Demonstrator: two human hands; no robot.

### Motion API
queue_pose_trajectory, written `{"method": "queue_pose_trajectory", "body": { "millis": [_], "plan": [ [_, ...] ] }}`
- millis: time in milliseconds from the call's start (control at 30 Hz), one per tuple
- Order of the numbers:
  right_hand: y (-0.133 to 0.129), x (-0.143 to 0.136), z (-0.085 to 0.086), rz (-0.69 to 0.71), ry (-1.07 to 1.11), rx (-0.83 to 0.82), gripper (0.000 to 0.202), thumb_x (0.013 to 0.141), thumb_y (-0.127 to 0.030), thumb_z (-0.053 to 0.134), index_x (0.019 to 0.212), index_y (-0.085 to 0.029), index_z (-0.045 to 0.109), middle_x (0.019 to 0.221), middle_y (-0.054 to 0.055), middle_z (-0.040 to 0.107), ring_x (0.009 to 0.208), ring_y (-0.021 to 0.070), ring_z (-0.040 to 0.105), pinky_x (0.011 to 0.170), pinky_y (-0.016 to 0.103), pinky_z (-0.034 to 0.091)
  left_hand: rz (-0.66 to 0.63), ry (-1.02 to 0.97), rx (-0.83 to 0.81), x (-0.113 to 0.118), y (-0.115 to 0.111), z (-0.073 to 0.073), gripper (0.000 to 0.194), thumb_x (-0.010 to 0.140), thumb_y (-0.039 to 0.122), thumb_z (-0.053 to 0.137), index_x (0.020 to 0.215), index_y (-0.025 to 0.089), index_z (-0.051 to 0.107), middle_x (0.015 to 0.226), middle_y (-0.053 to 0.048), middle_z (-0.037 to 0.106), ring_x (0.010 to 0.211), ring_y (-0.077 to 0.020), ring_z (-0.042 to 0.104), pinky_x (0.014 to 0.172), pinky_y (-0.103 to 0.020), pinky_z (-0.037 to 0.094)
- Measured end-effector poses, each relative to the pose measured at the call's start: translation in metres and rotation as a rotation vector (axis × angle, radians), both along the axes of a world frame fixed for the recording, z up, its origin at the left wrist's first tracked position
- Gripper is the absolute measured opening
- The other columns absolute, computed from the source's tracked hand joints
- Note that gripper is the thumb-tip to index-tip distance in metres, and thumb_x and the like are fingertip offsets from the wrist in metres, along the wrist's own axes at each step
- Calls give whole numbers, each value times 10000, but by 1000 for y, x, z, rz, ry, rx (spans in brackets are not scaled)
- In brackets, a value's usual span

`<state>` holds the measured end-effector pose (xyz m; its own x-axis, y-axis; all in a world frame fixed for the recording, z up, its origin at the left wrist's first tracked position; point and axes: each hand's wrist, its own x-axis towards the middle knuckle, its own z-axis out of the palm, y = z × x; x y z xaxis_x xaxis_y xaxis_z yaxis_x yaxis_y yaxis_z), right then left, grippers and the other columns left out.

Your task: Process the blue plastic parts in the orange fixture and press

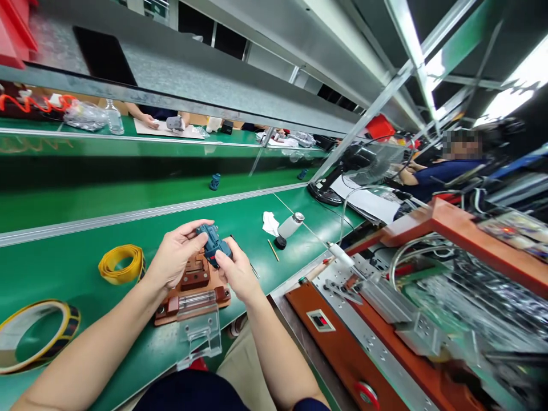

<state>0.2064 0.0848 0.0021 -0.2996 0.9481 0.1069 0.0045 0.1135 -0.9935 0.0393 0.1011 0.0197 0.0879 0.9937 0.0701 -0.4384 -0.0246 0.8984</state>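
Note:
A small dark blue plastic part (213, 244) with a bit of red near its lower end is held in front of me between both hands. My left hand (182, 251) pinches its upper left side, thumb on top. From the lower right, my right hand (235, 268) grips it with the thumb laid across its end. Just beneath the hands is a reddish-brown fixture (194, 277) with a hinged clear plastic flap (201, 331) hanging towards the table's front edge. The hands partly cover the fixture.
Yellow tape (122, 265) and a larger tape roll (38, 337) lie left. A bottle (291, 225), black cap (280, 242) and white tissue (270, 223) lie right of the hands. An orange-brown machine (338, 348) borders the right side. A fan (359, 165) stands beyond; co-workers sit further off.

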Motion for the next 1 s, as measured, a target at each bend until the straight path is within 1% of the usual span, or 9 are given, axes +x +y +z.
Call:
{"method": "queue_pose_trajectory", "body": {
  "millis": [133,233,333,433,567,700,800,900,1000],
  "plan": [
    [-1,-12,-4,-85,297,-200,352,839,-502,676,869,-227,459,682,-81,453,486,46,278,410,153,145,-15,-19,11,5,1,-4,473,693,401,908,1098,191,784,1052,-93,768,971,-217,695,877,-296,547],
    [-2,-17,-2,-90,427,-318,391,815,-517,716,885,-230,461,683,-86,449,470,35,239,398,147,90,10,-6,17,7,3,-8,468,694,403,901,1089,184,780,1050,-93,761,973,-213,680,888,-302,541],
    [-2,-21,3,67,511,-500,495,790,-648,703,896,-210,498,625,-85,431,448,33,203,383,151,69,73,51,51,9,6,-10,415,726,420,863,1052,183,763,963,-57,736,890,-178,653,811,-258,526],
    [-6,-25,5,229,472,-649,625,784,-785,617,933,-182,545,577,-72,443,439,41,171,378,165,60,157,135,85,11,7,-13,287,792,460,770,853,189,696,787,13,624,677,-122,540,634,-221,459],
    [-15,-26,-1,62,234,-441,601,872,-798,511,950,-202,532,634,-25,509,469,73,272,400,187,126,216,294,47,13,6,-16,333,855,455,661,688,205,516,649,51,453,587,-115,409,570,-240,369],
    [-16,-21,-9,-5,-77,-95,445,1000,-665,404,930,-236,500,732,-3,502,586,133,428,501,254,339,329,593,120,11,6,-15,298,855,400,607,657,213,487,657,37,456,632,-141,423,617,-278,353],
    [-12,-20,-13,-23,-260,72,374,1040,-567,358,966,-235,511,822,21,566,711,170,523,642,302,424,426,748,234,9,6,-13,262,850,356,589,654,216,486,690,23,481,674,-158,457,663,-300,359],
    [-10,-22,-13,-44,-328,123,335,1035,-514,395,1108,-220,539,931,38,631,811,187,587,733,315,456,448,759,309,6,8,-13,233,858,342,594,680,215,514,727,12,512,713,-168,491,696,-306,375],
    [-14,-22,-9,-34,-286,60,411,956,-485,587,1268,-224,526,959,31,646,743,170,589,665,292,472,347,622,283,4,10,-14,235,874,379,625,723,206,572,757,12,550,729,-161,516,712,-289,404]
  ]
}}
